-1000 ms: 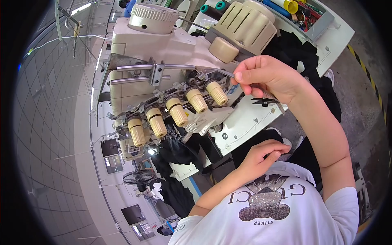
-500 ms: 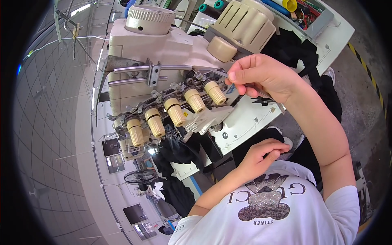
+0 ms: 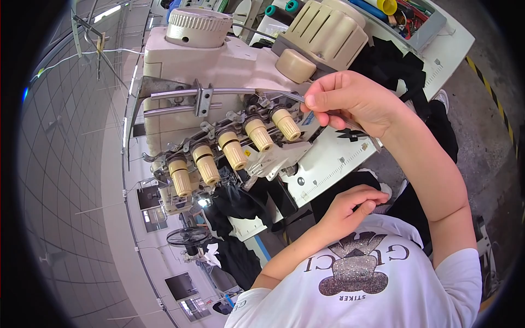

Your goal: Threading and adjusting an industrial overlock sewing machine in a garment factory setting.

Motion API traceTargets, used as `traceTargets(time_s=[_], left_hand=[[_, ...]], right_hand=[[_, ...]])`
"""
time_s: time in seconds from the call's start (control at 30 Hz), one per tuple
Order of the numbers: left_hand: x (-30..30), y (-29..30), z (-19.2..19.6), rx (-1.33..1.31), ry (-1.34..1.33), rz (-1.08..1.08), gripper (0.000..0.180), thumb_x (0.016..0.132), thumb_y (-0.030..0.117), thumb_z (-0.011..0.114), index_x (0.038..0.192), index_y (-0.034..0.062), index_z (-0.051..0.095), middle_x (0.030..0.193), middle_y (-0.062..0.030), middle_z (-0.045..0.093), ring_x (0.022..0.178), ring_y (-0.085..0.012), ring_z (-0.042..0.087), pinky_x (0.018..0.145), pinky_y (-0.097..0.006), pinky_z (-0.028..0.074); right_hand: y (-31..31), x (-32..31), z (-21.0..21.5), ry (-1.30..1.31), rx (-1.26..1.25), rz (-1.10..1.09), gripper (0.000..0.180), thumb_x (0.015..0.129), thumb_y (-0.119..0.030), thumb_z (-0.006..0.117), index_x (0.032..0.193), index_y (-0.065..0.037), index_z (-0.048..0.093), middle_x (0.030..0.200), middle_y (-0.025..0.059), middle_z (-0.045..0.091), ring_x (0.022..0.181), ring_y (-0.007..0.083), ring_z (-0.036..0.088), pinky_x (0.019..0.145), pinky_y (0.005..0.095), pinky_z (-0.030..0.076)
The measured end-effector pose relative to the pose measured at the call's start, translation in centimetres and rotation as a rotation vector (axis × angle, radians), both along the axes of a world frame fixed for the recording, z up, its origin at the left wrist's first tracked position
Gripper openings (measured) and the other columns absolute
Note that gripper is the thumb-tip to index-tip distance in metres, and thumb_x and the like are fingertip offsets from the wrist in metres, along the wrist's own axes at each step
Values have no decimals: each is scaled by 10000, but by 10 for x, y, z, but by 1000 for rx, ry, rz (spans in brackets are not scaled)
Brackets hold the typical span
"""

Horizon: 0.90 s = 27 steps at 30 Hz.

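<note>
My right hand (image 3: 353, 101) pinches a pair of slim metal tweezers (image 3: 290, 97). Their tip points left into the thread guides of a cream overlock sewing machine (image 3: 219, 60), just above its row of several beige tension knobs (image 3: 235, 150). My left hand (image 3: 350, 210) is lower, below the white machine table (image 3: 339, 158). Its fingers curl on the edge of black fabric (image 3: 246, 202) that hangs down under the machine's needle area. Whether thread is caught in the tweezers is too fine to tell.
More black fabric (image 3: 394, 65) is piled on the table behind my right wrist. A grey tray (image 3: 421, 24) with tools and a yellow cone sits at the far top right. Thread cones stand behind the machine. A factory floor lies to the left.
My right hand has lifted slightly and brought the tweezers' tip from near the rightmost knob up to the thread guide bar. My left hand has stayed at the fabric.
</note>
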State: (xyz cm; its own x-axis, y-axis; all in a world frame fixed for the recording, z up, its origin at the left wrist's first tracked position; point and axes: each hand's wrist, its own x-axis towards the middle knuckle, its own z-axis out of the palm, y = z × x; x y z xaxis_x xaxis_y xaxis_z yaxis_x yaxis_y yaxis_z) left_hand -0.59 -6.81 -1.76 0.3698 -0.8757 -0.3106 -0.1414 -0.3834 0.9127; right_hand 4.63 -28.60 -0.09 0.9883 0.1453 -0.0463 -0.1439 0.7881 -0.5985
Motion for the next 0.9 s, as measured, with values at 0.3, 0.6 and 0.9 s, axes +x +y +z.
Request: traceTargets(time_s=[0.3, 0.6, 0.9], left_hand=[[-1, 0, -1, -9, 3, -7, 267, 1011, 161, 521, 1196, 10, 639, 1046, -111, 654, 950, -203, 635, 869, -313, 504], [-1, -1, -1, -1, 15, -9, 266, 1009, 152, 522, 1200, 7, 636, 1049, -116, 653, 957, -204, 637, 870, -309, 505], [-3, -1, -2, 2, 23, -3, 275, 1011, 177, 528, 1198, 7, 637, 1048, -117, 654, 956, -206, 639, 870, -310, 508]], right_hand=[[-3, 0, -1, -28, 17, 31, 129, 874, -164, 707, 882, -37, 684, 681, 15, 647, 495, 41, 522, 479, 163, 402], [-1, -1, -1, -3, -24, 9, 112, 857, -137, 711, 848, -34, 668, 689, 41, 650, 461, 42, 502, 446, 157, 368], [-2, 0, 0, 3, -78, -31, 116, 866, -138, 702, 838, -33, 662, 703, 51, 651, 465, 44, 496, 470, 165, 389]])
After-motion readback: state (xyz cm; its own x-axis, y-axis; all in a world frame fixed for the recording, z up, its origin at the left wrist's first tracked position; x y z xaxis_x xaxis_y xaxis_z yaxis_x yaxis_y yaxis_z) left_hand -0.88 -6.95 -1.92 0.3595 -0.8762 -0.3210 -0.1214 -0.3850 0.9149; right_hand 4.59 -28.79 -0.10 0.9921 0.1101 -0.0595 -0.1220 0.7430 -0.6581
